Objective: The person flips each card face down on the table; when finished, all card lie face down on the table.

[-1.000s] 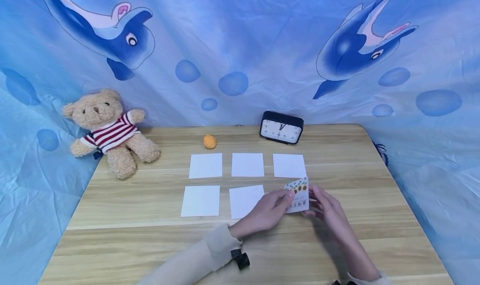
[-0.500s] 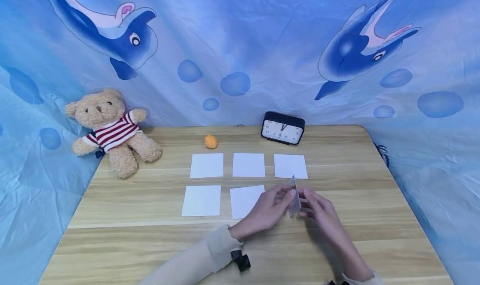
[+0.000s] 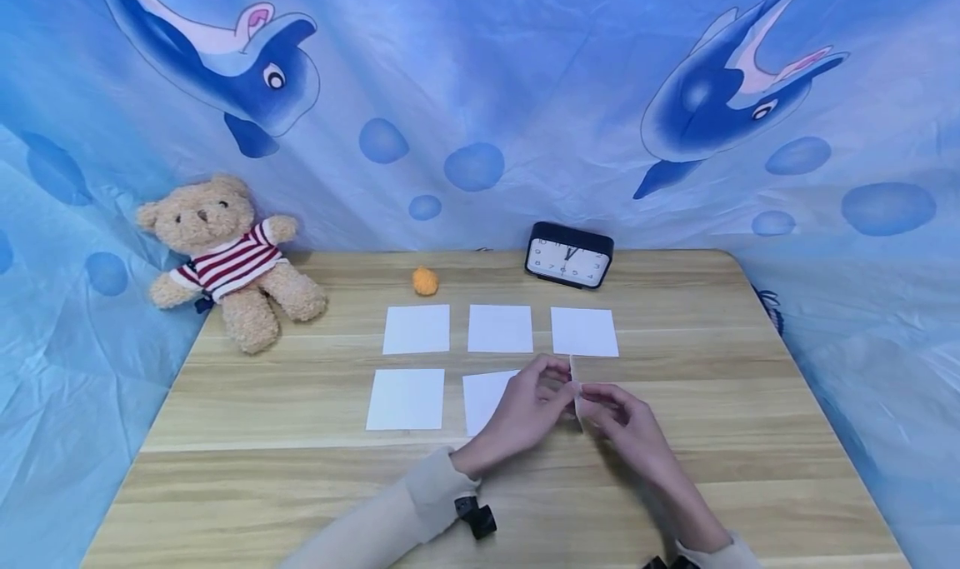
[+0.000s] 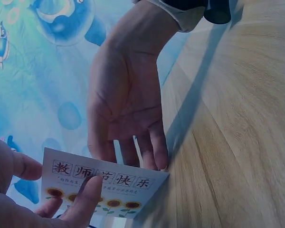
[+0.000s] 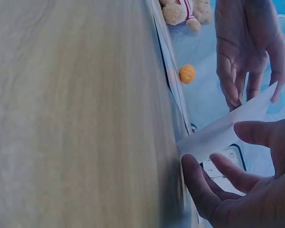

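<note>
A small printed card [image 4: 115,190] with sunflowers and Chinese characters stands tilted up from the table, seen nearly edge-on in the head view. My left hand [image 3: 528,406] pinches it, the thumb [image 4: 88,197] lying on the printed face. From the other side comes my right hand [image 3: 626,427], its thumb and fingertips against or close to the white back [image 5: 223,130]; its fingers are mostly straight. Several white cards lie flat in two rows, among them the upper right card [image 3: 584,331] and the lower left card [image 3: 406,399]. My left forearm partly covers the lower middle card [image 3: 486,396].
On the wooden table [image 3: 750,452], a black desk clock [image 3: 569,256] stands at the back edge. Left of it sits a small orange ball-like thing [image 3: 425,282]. A teddy bear [image 3: 228,252] in a striped shirt leans at the far left against the blue dolphin curtain [image 3: 480,94].
The card has turned from showing its printed face to nearly edge-on and shifted left. My right hand has come leftward with it, closer to my left hand.
</note>
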`<action>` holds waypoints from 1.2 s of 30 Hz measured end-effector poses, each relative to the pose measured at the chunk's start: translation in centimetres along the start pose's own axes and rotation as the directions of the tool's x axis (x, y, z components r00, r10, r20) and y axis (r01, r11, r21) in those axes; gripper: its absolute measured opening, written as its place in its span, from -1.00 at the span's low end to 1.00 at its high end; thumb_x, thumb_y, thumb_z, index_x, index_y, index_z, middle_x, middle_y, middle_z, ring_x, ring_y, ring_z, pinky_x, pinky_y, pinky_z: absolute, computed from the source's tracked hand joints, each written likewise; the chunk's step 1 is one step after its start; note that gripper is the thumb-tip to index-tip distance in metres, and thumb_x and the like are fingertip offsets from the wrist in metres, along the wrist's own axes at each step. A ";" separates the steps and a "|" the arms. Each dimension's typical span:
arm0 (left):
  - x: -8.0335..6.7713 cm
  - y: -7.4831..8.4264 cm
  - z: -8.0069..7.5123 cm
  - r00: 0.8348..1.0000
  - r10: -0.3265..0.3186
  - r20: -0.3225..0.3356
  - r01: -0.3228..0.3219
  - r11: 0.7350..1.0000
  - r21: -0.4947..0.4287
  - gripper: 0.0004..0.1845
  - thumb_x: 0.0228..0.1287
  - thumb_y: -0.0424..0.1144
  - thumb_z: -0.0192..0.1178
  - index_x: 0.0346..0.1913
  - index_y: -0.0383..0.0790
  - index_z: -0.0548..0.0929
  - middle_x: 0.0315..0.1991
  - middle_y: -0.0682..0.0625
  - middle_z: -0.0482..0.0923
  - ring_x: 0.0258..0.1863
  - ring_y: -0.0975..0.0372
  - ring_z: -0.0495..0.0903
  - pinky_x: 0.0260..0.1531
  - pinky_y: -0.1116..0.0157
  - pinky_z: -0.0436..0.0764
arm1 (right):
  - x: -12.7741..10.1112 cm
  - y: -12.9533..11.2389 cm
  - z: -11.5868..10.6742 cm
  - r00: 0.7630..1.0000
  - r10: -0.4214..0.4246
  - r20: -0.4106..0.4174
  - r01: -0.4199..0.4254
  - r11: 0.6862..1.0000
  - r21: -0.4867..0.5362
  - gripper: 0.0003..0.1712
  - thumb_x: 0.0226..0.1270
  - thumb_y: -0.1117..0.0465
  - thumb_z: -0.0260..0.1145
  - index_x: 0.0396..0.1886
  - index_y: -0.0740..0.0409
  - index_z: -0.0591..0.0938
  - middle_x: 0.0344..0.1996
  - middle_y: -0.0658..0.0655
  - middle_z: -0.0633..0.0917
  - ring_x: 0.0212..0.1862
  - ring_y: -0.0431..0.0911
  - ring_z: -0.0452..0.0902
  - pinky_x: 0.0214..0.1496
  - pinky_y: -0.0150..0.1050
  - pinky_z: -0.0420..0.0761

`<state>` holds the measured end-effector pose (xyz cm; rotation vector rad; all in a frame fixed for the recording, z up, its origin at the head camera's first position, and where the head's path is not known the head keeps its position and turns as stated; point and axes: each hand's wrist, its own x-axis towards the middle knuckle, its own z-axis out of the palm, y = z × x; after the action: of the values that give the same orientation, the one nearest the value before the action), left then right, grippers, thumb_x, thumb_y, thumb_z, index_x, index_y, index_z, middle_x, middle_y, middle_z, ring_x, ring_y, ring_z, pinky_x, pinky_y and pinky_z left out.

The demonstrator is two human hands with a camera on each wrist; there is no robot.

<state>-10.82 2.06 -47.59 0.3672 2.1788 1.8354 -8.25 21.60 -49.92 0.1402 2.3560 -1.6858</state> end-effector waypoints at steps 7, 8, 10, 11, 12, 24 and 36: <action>0.0 0.0 -0.4 1.000 0.010 -0.023 -0.011 0.999 -0.036 -0.67 0.50 -0.35 0.17 0.25 -0.29 0.53 0.13 -0.24 0.67 -0.13 0.02 0.81 -0.17 0.20 0.84 | 0.2 0.0 -0.2 0.999 0.011 -0.038 -0.011 1.000 -0.002 -0.42 0.50 0.14 0.36 0.40 0.28 0.50 0.31 0.39 0.62 0.14 0.04 0.71 -0.06 -0.41 0.72; -0.1 0.0 -0.5 0.999 0.012 -0.030 -0.013 0.999 -0.030 -0.67 0.49 -0.36 0.18 0.24 -0.28 0.53 0.12 -0.23 0.68 -0.14 0.04 0.80 -0.18 0.23 0.83 | 0.2 0.0 -0.3 0.999 0.019 -0.046 -0.020 1.000 -0.005 -0.40 0.50 0.13 0.37 0.41 0.28 0.49 0.31 0.39 0.62 0.15 0.04 0.71 -0.06 -0.40 0.73; -0.1 -0.1 -0.6 0.999 0.016 -0.043 -0.017 1.000 -0.020 -0.67 0.46 -0.37 0.19 0.23 -0.27 0.54 0.10 -0.20 0.69 -0.15 0.09 0.79 -0.20 0.35 0.79 | 0.2 0.0 -0.4 0.997 0.044 -0.065 -0.045 0.999 -0.013 -0.37 0.48 0.09 0.40 0.42 0.26 0.48 0.30 0.38 0.62 0.13 0.02 0.72 -0.08 -0.38 0.74; -0.1 -0.1 -0.7 0.999 0.017 -0.047 -0.018 1.000 -0.017 -0.66 0.45 -0.38 0.20 0.22 -0.27 0.54 0.09 -0.20 0.69 -0.16 0.12 0.77 -0.23 0.41 0.76 | 0.3 0.0 -0.5 0.996 0.058 -0.074 -0.059 0.998 -0.017 -0.35 0.47 0.08 0.41 0.42 0.25 0.48 0.29 0.38 0.62 0.11 0.00 0.72 -0.09 -0.38 0.75; -0.2 -0.2 -0.7 0.999 0.019 -0.049 -0.019 1.000 -0.018 -0.66 0.44 -0.38 0.20 0.22 -0.26 0.54 0.08 -0.19 0.69 -0.16 0.14 0.76 -0.25 0.44 0.74 | 0.3 0.1 -0.6 0.994 0.073 -0.086 -0.075 0.997 -0.020 -0.35 0.46 0.07 0.42 0.42 0.24 0.48 0.27 0.37 0.63 0.08 -0.03 0.72 -0.10 -0.37 0.75; -0.1 -1.2 -1.0 0.997 0.042 -0.067 -0.040 0.999 0.029 -0.49 0.35 -0.39 0.31 0.34 -0.20 0.54 -0.05 -0.18 0.73 -0.22 0.19 0.76 -0.28 0.44 0.72 | 0.6 0.6 -2.2 0.983 0.106 -0.148 -0.113 0.993 -0.038 -0.34 0.38 0.18 0.49 0.40 0.23 0.50 0.18 0.34 0.64 -0.13 -0.34 0.66 -0.14 -0.45 0.71; 0.6 -2.2 -0.8 0.996 0.051 -0.071 -0.042 0.992 0.121 -0.35 0.27 -0.47 0.33 0.44 -0.32 0.46 -0.05 -0.24 0.70 -0.23 0.10 0.81 -0.31 0.44 0.73 | 0.8 0.2 -3.4 0.977 0.071 -0.201 -0.114 0.971 -0.210 -0.36 0.37 0.14 0.49 0.39 0.14 0.52 0.13 0.24 0.64 -0.09 -0.16 0.61 -0.23 -0.43 0.65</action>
<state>-11.68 1.19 -49.62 0.3836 2.3561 1.7733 -9.45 24.81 -49.26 0.3823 2.6123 -1.4125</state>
